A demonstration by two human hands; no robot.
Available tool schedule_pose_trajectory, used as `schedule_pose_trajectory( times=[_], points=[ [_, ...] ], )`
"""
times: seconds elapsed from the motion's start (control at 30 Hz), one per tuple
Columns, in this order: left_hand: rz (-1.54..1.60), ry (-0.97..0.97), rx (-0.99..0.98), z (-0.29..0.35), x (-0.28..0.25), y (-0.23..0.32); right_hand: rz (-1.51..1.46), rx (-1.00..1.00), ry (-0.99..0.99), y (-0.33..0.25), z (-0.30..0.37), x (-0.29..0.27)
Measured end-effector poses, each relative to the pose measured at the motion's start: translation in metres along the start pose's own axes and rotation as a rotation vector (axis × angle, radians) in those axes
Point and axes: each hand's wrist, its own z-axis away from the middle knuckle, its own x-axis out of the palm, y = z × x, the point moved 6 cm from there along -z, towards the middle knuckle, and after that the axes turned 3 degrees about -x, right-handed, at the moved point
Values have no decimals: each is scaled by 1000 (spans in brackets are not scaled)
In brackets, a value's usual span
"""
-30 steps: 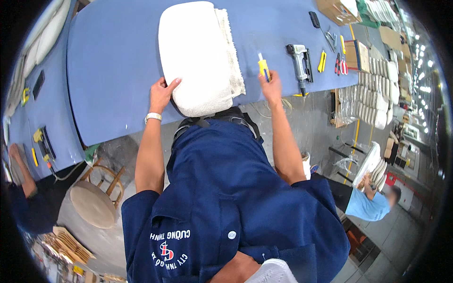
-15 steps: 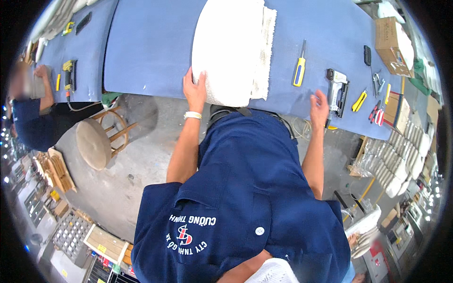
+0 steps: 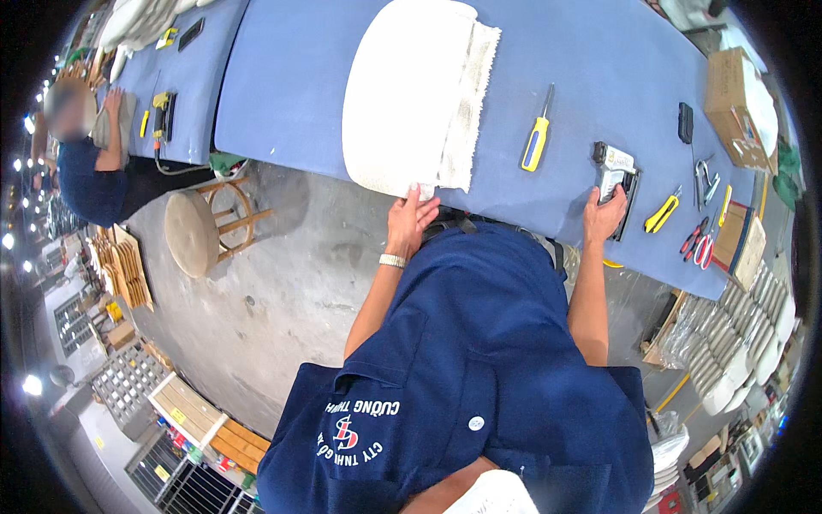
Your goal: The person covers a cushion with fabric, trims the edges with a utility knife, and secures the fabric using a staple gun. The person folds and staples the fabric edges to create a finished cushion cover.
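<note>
A white padded seat cushion [image 3: 411, 94] wrapped in off-white fabric lies on the blue worktable [image 3: 291, 77]. My left hand [image 3: 409, 221] grips its near edge at the table's front. My right hand [image 3: 604, 214] closes on the handle of a grey staple gun [image 3: 613, 171] lying on the table to the right. A yellow-handled screwdriver [image 3: 537, 137] lies between the cushion and the staple gun.
Right of the staple gun lie a yellow utility knife [image 3: 662, 213], red-handled scissors [image 3: 695, 244], pliers [image 3: 704, 177] and a cardboard box [image 3: 730, 94]. A round stool [image 3: 193, 231] stands on the concrete floor at left. Another person [image 3: 86, 163] works at the far left table.
My right hand moved right from the table's front edge onto the staple gun. My left hand stayed at the cushion's near edge. The view shifted toward the right.
</note>
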Motion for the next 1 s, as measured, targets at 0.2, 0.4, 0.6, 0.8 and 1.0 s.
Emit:
schedule_pose_trajectory(
  times=[0.2,0.4,0.6,0.8,1.0],
  points=[
    [103,55,108,-7,-2,-8,54,113,-26,-12,2,-3],
    [31,171,142,-1,4,-2,51,109,-26,-13,5,-4],
    [-15,191,165,-5,4,-3,78,116,-13,-14,4,-3],
    [90,30,150,-1,0,-5,60,34,14,-6,5,-2],
    [344,-261,100,-1,5,-6,31,41,0,-6,2,0]
  ],
)
